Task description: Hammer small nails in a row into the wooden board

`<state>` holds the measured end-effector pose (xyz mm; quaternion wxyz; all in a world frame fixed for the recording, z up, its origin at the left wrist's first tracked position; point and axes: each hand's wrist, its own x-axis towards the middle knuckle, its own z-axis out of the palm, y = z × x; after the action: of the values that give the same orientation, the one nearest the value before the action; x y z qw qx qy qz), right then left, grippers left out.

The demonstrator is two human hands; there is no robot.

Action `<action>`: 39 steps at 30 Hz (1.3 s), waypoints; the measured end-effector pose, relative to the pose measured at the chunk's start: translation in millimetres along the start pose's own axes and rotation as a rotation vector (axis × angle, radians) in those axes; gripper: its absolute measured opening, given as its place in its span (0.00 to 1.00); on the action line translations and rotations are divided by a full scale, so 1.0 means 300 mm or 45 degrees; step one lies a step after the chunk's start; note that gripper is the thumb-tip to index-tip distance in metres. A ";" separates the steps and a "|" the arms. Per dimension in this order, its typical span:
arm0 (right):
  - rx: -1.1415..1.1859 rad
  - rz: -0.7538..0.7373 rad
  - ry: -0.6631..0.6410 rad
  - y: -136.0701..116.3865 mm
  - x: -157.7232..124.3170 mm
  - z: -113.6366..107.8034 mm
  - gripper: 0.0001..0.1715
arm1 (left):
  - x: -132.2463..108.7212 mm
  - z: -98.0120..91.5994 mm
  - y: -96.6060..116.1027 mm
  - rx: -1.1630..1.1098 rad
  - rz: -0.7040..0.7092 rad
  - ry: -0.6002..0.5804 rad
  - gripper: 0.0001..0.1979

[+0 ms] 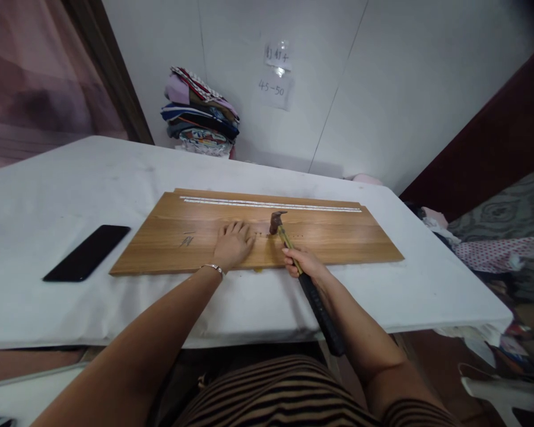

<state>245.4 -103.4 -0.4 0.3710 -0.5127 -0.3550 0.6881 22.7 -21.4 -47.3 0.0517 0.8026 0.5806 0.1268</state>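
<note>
A wooden board (338, 237) lies flat across the white table. My left hand (234, 243) rests on it, fingers spread, just left of a row of small dark marks or nail heads. My right hand (303, 263) grips a hammer (315, 299) partway up the shaft, its black handle pointing back toward me. The rusty head is over the middle of the board, near the row; whether it touches the wood is unclear. Several loose nails (187, 240) lie on the left part of the board. Two white strips (271, 205) run along its far edge.
A black phone (86, 253) lies on the white tablecloth (160, 314) left of the board. Folded clothes (202, 112) are stacked at the table's back edge by the wall. More cloth items (493, 252) lie beyond the right edge, near a white plastic chair (502, 394).
</note>
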 end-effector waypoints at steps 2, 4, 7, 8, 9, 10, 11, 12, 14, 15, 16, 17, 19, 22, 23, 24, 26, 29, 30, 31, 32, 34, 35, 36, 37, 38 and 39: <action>0.012 -0.011 0.011 0.000 -0.002 -0.008 0.29 | 0.000 0.000 0.001 0.007 0.003 0.000 0.28; 0.020 -0.020 0.029 0.000 -0.005 -0.014 0.29 | 0.000 -0.001 0.001 0.005 0.006 -0.001 0.28; 0.021 -0.001 0.045 0.002 -0.009 -0.021 0.28 | 0.001 -0.001 0.001 -0.004 0.012 -0.001 0.28; 0.022 0.006 0.043 0.003 -0.010 -0.022 0.28 | 0.001 -0.002 0.001 -0.006 0.012 -0.001 0.28; 0.023 0.007 0.038 0.004 -0.011 -0.024 0.29 | 0.002 -0.001 0.001 -0.007 0.009 -0.001 0.28; 0.025 0.003 0.033 0.006 -0.012 -0.025 0.29 | 0.002 -0.001 0.000 -0.009 0.005 0.000 0.28; 0.028 -0.006 0.027 0.007 -0.012 -0.027 0.30 | 0.002 0.000 -0.001 -0.012 0.001 0.001 0.28; 0.031 -0.020 0.022 0.009 -0.012 -0.028 0.31 | 0.002 0.001 -0.003 -0.015 0.000 0.005 0.28; 0.031 -0.036 0.020 0.009 -0.012 -0.030 0.31 | 0.003 0.004 -0.005 -0.021 0.009 0.016 0.27; 0.028 -0.035 0.021 0.009 -0.012 -0.031 0.32 | 0.003 0.006 -0.007 -0.025 0.015 0.020 0.27; 0.026 -0.032 0.025 0.008 -0.012 -0.031 0.31 | 0.004 0.007 -0.008 -0.029 0.019 0.022 0.27; 0.023 -0.024 0.029 0.007 -0.012 -0.030 0.31 | 0.004 0.008 -0.009 -0.033 0.021 0.025 0.27; 0.021 -0.005 0.033 0.005 -0.014 -0.030 0.30 | 0.004 0.008 -0.009 -0.040 0.022 0.030 0.27; 0.024 0.002 0.033 0.003 -0.015 -0.030 0.30 | 0.004 0.006 -0.005 -0.053 0.018 0.030 0.26; 0.025 0.000 0.032 0.003 -0.014 -0.031 0.29 | 0.004 0.004 -0.004 -0.058 0.012 0.025 0.26; 0.027 -0.003 0.032 0.003 -0.014 -0.032 0.30 | 0.004 0.003 -0.002 -0.061 0.005 0.020 0.27; 0.025 -0.010 0.031 0.005 -0.010 -0.036 0.30 | 0.003 0.002 0.000 -0.069 -0.004 0.014 0.27; 0.006 -0.007 0.029 0.010 -0.004 -0.042 0.31 | 0.003 0.005 -0.001 -0.091 -0.002 0.026 0.27; 0.000 -0.002 0.027 0.012 -0.003 -0.044 0.31 | 0.003 0.007 -0.002 -0.099 0.000 0.034 0.27; -0.005 0.004 0.021 0.013 -0.002 -0.046 0.32 | 0.003 0.009 -0.004 -0.104 0.000 0.042 0.26; -0.007 0.009 0.014 0.014 -0.001 -0.048 0.32 | 0.003 0.011 -0.007 -0.109 0.000 0.048 0.26; -0.002 0.015 -0.001 0.013 0.000 -0.052 0.33 | 0.004 0.016 -0.015 -0.127 0.000 0.055 0.26; 0.001 0.017 -0.003 0.011 0.000 -0.053 0.33 | 0.005 0.018 -0.020 -0.146 -0.004 0.058 0.25; 0.004 0.018 -0.001 0.010 0.001 -0.055 0.33 | 0.007 0.021 -0.027 -0.172 -0.009 0.064 0.23; 0.004 0.020 0.007 0.008 0.001 -0.056 0.33 | 0.009 0.024 -0.034 -0.206 -0.016 0.075 0.22; 0.001 0.027 0.015 0.006 0.002 -0.057 0.32 | 0.011 0.028 -0.041 -0.244 -0.024 0.088 0.21; -0.004 0.037 0.021 0.004 0.002 -0.059 0.32 | 0.013 0.031 -0.048 -0.286 -0.031 0.105 0.21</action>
<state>262.2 -101.5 -5.5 0.3630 -0.5241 -0.3455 0.6886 13.0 -12.5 -59.0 0.1189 0.7786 0.5742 0.2234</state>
